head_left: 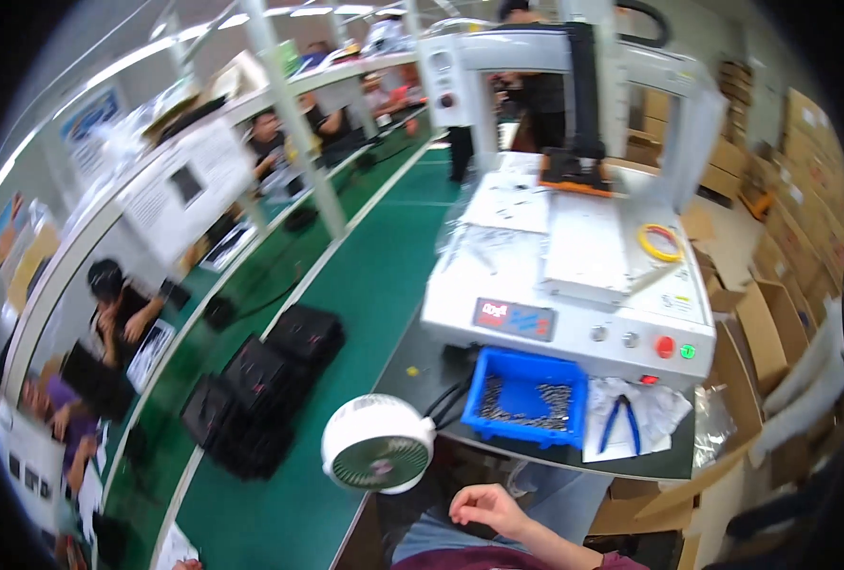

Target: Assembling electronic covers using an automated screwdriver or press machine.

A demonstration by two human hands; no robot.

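My right hand (486, 507) is above my lap, in front of the bench's near edge. Its fingers are curled in toward the thumb; whatever they may hold is too small or hidden to make out. Nearest to it are a round white desk fan (380, 445) and a blue plastic bin (526, 433) with many small metal screws (553, 407). Right of the bin, blue-handled pliers (621, 425) lie on crumpled white paper (664, 410). My left hand is not seen; a few fingertips by a paper at the lower left edge cannot be matched to anyone.
Behind the bin stands a white bench-top machine (574, 256) with a gantry, buttons and a roll of yellow tape (660, 243). Several black cases (256, 385) sit on the green conveyor belt (374, 285). Co-workers sit beyond the belt. Cardboard boxes (773, 323) are at right.
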